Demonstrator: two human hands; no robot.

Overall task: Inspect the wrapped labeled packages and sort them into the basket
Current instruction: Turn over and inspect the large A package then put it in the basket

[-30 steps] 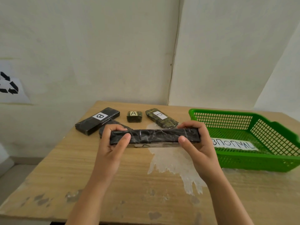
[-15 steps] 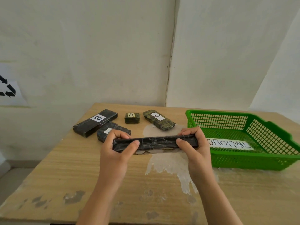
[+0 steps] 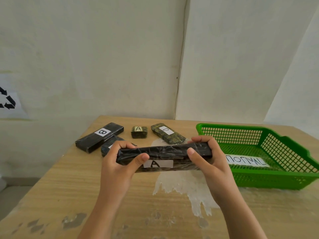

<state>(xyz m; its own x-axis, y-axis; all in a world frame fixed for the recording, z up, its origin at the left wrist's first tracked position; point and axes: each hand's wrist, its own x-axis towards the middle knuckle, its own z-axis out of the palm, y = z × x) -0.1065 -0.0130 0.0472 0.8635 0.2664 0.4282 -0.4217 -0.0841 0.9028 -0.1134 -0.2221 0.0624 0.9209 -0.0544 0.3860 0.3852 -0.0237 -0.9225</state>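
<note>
My table: worn wood, white patch mid-surface | recycling sign on wall, beyond left edge

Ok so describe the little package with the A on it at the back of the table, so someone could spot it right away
Start at the green basket on the right of the wooden table and look left along the far edge. Past the long package labelled D lies the small package labelled A, with the long black package labelled B further left. It is short and squarish, while its neighbours are long bars.
</note>
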